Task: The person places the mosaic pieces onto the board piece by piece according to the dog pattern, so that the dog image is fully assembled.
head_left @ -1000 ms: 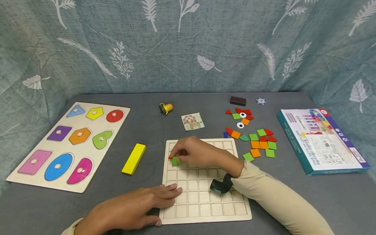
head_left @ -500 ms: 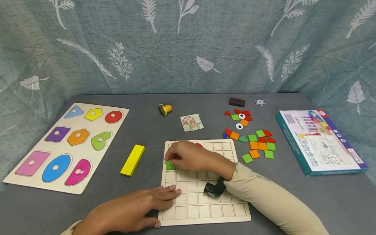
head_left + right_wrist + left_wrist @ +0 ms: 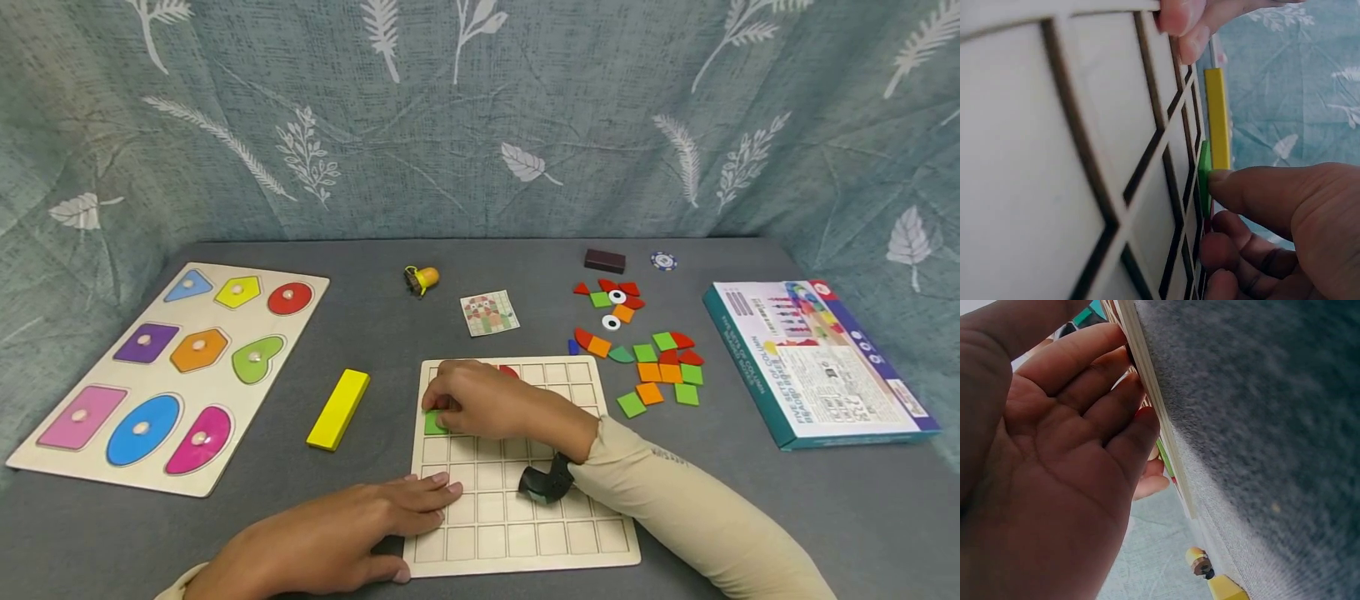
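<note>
A pale wooden grid board (image 3: 522, 540) lies flat before me. My left hand (image 3: 367, 517) rests its straight fingers on the board's left edge, thumb by the near left corner. At the far left of the grid, my right hand (image 3: 480, 402) bends over a green square tile (image 3: 434, 424), covering part of it. In the right wrist view the thumb (image 3: 1225, 184) touches this green tile while the other fingers curl close by. A red piece (image 3: 509, 371) shows on the board's far row behind the right hand; cells under that hand are hidden.
Several loose coloured tiles (image 3: 660, 372) lie right of the board, beyond it a small pattern card (image 3: 490, 313). A yellow block (image 3: 338, 410) and a knobbed shape puzzle (image 3: 247, 408) are on the left. A flat box (image 3: 832, 367) lies at the right.
My right hand has moved slightly left and nearer with the green tile, to the grid's left column, then stayed almost still. The left hand keeps its place on the board.
</note>
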Motion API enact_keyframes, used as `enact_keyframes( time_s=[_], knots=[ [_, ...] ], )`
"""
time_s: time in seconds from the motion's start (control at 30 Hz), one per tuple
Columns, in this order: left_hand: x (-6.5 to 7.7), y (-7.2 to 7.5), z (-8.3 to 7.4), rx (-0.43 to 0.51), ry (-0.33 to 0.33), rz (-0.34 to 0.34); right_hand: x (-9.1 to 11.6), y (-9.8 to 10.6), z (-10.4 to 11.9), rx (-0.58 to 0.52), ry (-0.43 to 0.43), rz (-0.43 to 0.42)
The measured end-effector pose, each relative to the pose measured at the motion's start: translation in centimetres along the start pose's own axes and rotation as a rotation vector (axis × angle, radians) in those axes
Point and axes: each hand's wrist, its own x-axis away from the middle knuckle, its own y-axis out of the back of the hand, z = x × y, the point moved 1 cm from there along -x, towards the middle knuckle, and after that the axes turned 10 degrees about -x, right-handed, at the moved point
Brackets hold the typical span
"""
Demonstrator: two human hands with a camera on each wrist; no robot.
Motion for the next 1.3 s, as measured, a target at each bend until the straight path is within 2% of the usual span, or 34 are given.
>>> enact_keyframes(
  time_s=[0.27, 0.8, 1.0, 1.13, 1.3],
  knots=[
    [-0.1, 0.0, -0.1, 0.008, 0.014, 0.008, 0.6, 1.0, -0.6, -0.073, -0.014, -0.003],
    [-0.2, 0.1, -0.2, 0.010, 0.042, 0.020, 3.1, 5.6, -3.7, -0.129, -0.031, -0.213],
    [-0.1, 0.1, -0.2, 0.017, 0.044, 0.017, 4.5, 6.9, -4.3, -0.117, -0.128, -0.232],
    [-0.1, 0.2, -0.2, 0.016, 0.033, 0.013, 5.5, 7.4, -4.6, -0.083, -0.154, -0.250],
    [-0.1, 0.2, -0.2, 0.017, 0.034, 0.013, 6.7, 8.0, -5.6, -0.096, -0.207, -0.283]
  ],
)
